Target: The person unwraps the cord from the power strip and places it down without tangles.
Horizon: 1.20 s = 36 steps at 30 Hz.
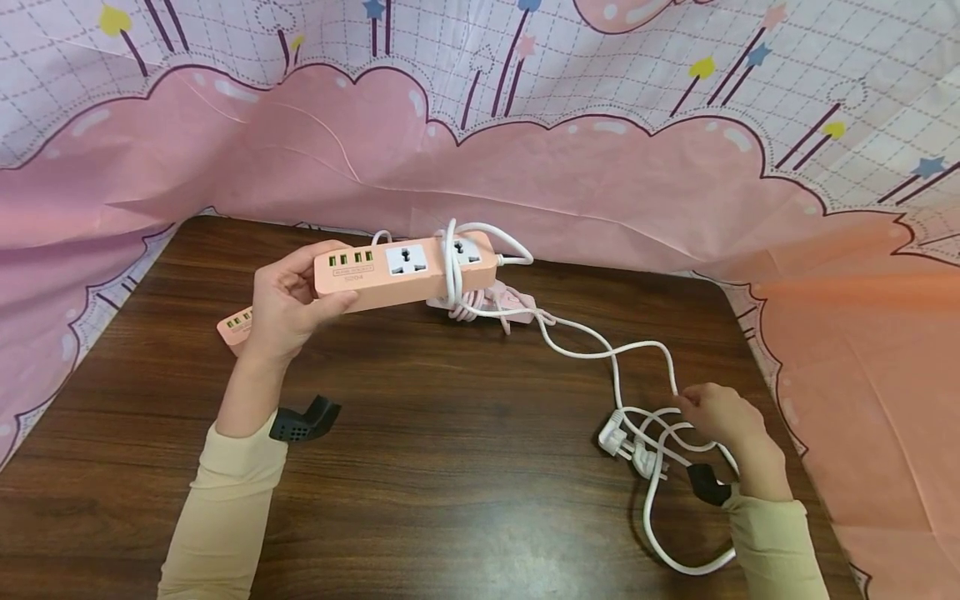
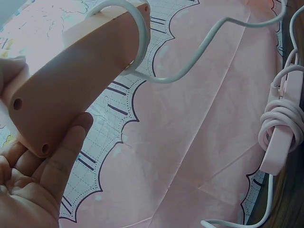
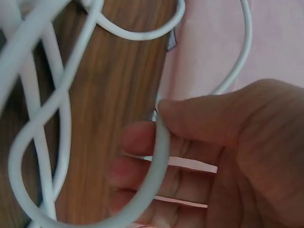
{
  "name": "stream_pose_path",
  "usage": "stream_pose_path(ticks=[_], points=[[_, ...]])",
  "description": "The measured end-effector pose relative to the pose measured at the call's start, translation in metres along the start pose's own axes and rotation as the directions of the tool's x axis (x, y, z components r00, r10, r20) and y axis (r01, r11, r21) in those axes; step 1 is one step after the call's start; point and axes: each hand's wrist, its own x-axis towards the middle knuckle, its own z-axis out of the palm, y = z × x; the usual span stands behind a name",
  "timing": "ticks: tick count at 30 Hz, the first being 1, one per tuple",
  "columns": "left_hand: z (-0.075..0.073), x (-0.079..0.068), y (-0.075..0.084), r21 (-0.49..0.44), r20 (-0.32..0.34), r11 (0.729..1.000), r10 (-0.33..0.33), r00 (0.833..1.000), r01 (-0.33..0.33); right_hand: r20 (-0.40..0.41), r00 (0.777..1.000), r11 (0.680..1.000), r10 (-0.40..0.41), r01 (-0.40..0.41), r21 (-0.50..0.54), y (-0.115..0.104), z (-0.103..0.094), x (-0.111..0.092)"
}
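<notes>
My left hand [image 1: 288, 292] grips the left end of a peach power strip [image 1: 397, 283], lifted above the table with its sockets and USB ports showing. White cord is looped around the strip's right end. The left wrist view shows the strip's plain underside [image 2: 80, 80], with the thumb and fingers around its end. Over at the right, my right hand [image 1: 727, 425] pinches the white power cord [image 3: 161, 147] between thumb and fingers. Two white plugs [image 1: 615, 435] lie on the table beside that hand, among loose loops of cord.
Behind the raised strip lies a pink power strip [image 1: 517, 304] with its cord wound around it. Another peach power strip [image 1: 235, 327] lies partly hidden behind my left arm. A patterned pink cloth [image 1: 525, 183] hangs at the back of the dark wooden table [image 1: 450, 467].
</notes>
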Motion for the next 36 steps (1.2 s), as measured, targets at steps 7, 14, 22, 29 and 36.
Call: stream_pose_path(ticks=[7,14,22,29,36], points=[[0.0,-0.001,0.001,0.021,0.018,1.0,0.005,1.0,-0.006,-0.056,0.998,0.999,-0.016,0.018,0.03,-0.005,0.005,0.004],[0.004,0.0,0.001,0.006,0.032,1.0,0.014,0.999,-0.015,-0.514,0.836,0.96,0.192,-0.052,0.273,-0.033,0.006,0.013],[0.009,-0.001,0.003,0.002,0.056,1.0,0.019,0.998,-0.019,-0.738,0.663,0.898,-0.125,0.391,0.2,-0.092,0.006,0.046],[0.02,-0.003,0.004,-0.038,0.093,0.999,0.003,0.996,0.0,-0.59,0.644,0.678,-0.488,0.705,0.208,-0.166,0.012,0.068],[0.029,-0.003,0.003,-0.031,0.145,1.0,0.006,0.989,-0.002,-0.584,0.542,0.547,-0.604,0.815,0.191,-0.212,0.019,0.081]])
